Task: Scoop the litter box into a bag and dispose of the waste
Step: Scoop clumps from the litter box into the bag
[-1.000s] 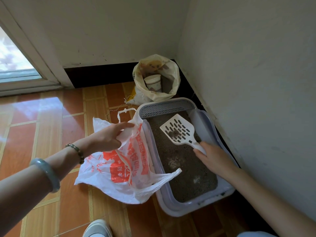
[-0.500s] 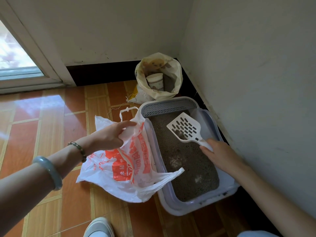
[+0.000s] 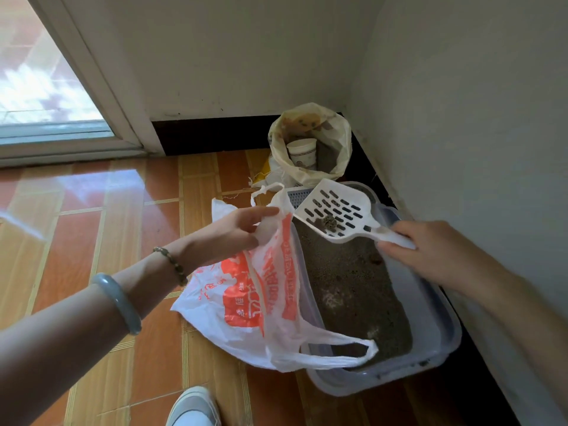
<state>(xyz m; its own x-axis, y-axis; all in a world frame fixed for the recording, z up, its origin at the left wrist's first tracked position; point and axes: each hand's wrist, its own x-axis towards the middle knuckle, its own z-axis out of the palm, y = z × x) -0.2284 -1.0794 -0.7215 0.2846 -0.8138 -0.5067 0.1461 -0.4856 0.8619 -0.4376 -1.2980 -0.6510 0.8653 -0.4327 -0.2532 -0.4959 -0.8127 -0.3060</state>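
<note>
Pinching the bag (image 3: 246, 302) open beside the litter box (image 3: 436, 342), the left grip (image 3: 227, 233) readies it; the right grip (image 3: 430, 250) clasps the scoop (image 3: 335, 210) level, apparently keeping a clump (image 3: 329, 222) aboard.

A litter box (image 3: 442, 348) is sitting on the floor (image 3: 92, 241) along the right-hand wall (image 3: 476, 149), its far end pointing into the corner. A sack (image 3: 310, 130) is standing in that corner just behind the box, with a cup (image 3: 302, 153) sitting inside it. A plastic bag (image 3: 246, 302) is lying against the box's left side, one handle draping over the near left rim. The left hand (image 3: 227, 235) is holding up the bag's top edge, just left of the scoop (image 3: 335, 213). The right hand (image 3: 436, 253) is holding the scoop by its handle above the box's far end, a clump (image 3: 329, 222) lying on it. A shoe (image 3: 193, 407) is showing nearest, left of the box.
</note>
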